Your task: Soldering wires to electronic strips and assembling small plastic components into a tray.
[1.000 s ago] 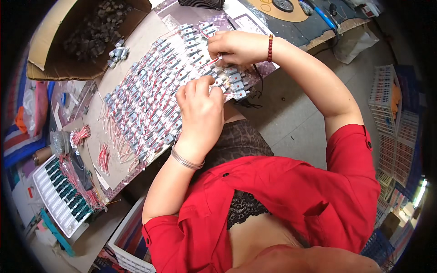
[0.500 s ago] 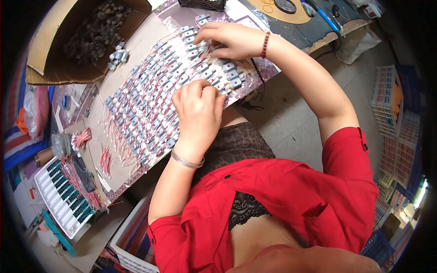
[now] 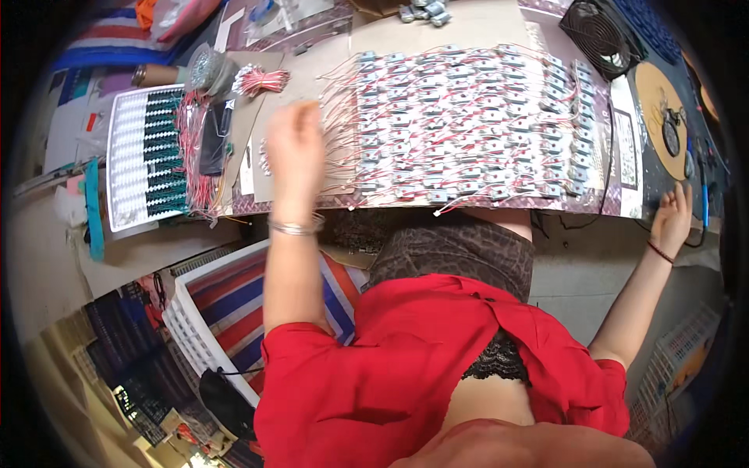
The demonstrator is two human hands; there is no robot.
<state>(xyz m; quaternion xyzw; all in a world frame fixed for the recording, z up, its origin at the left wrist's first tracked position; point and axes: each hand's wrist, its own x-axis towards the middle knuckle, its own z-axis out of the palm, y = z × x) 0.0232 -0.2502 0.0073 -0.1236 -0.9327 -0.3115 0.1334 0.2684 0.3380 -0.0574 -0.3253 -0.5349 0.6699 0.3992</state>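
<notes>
**Wired parts laid in rows on bench**

Small grey components (image 3: 468, 125) w/ thin red & white leads, lying flat in close rows on a cardboard sheet (image 3: 460, 39). Rows span bench centre to right side, reaching near front edge. Some leads trail off toward the left.

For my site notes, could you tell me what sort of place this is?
Probably a small electronics assembly workbench: rows of small wired components laid out on cardboard, a bundle of red wires, and a black cooling fan.
</notes>
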